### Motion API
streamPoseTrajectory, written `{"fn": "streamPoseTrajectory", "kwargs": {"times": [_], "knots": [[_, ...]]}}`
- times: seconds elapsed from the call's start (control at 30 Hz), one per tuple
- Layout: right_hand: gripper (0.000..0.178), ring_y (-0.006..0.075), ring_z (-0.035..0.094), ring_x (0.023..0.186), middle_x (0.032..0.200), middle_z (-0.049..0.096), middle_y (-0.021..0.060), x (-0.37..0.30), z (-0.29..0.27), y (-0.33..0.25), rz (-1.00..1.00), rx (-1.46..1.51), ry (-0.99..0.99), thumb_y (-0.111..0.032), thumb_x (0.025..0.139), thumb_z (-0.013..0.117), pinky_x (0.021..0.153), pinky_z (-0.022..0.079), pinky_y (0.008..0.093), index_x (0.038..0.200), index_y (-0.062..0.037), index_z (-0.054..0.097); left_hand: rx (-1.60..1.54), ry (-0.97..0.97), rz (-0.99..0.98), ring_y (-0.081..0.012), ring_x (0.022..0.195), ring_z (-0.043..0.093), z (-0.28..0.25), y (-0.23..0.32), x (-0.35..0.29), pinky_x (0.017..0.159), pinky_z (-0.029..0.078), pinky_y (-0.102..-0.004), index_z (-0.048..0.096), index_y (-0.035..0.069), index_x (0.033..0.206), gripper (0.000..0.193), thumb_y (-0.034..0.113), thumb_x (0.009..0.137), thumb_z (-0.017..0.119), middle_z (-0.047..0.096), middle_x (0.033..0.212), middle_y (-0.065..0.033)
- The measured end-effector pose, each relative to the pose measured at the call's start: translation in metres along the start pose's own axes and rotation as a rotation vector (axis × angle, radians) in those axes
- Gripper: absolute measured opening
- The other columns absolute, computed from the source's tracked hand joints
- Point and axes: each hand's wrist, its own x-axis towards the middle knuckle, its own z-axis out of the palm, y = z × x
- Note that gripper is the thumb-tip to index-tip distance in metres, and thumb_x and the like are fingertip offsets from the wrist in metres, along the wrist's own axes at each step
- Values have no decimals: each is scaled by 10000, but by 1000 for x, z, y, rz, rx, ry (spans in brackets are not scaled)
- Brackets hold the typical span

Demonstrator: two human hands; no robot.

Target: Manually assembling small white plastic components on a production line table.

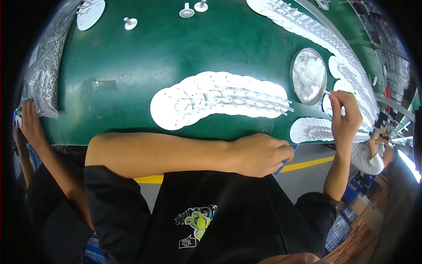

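Observation:
My left hand (263, 154) rests as a closed fist at the near edge of the green table (176, 48), its forearm lying across my body. A small blue item (281, 167) pokes out under the fist. My right hand (345, 118) is raised at the right, pinching a thin white pin (328, 93) between thumb and fingers. The pin's tip sits beside a round metal dish (300, 59) filled with white fluffy material. An overlapping row of white discs with stems (215, 99) lies in front of me on the table.
A shorter stack of white discs (310, 129) lies under my right hand, and a long row (307, 28) curves along the far right. Single stemmed discs (130, 23) stand at the back. Another person's hand (30, 125) holds a bag of metal pins (46, 75) at the left.

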Motion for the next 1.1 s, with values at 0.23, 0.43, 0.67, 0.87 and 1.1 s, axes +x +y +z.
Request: {"fn": "streamPoseTrajectory", "kwargs": {"times": [0.23,0.43,0.67,0.87,1.1], "knots": [[153,236,598,709,800,623,120,22,5,-61,-233,42,13,50,713,718,641,477,292,836,18,634,25,45,-44,-322,817,610,-1,1,-7,709,500,-400,562,36,974,167,123,833,573,581,942,-137],[330,253,591,678,807,602,150,42,19,-135,-546,286,-30,-4,538,658,568,457,314,864,49,644,31,89,74,-350,797,632,5,-4,1,689,493,-442,584,28,928,170,110,786,537,639,865,-161],[337,240,571,680,813,566,114,55,46,-168,-520,291,-209,111,561,702,562,453,324,875,16,626,60,97,169,-335,706,599,6,-8,3,609,453,-436,575,23,750,46,47,743,535,612,714,-156],[349,252,565,707,810,558,117,59,53,-175,-597,214,-237,94,538,710,568,448,336,864,22,606,90,238,267,-282,794,564,18,-17,3,675,427,-393,588,34,783,76,44,798,514,604,770,-133],[339,255,564,690,807,564,113,67,45,-185,-627,169,-304,91,551,720,552,442,340,865,19,613,50,210,202,-340,712,605,12,-11,5,600,454,-438,578,17,702,66,45,740,532,619,726,-168]]}}
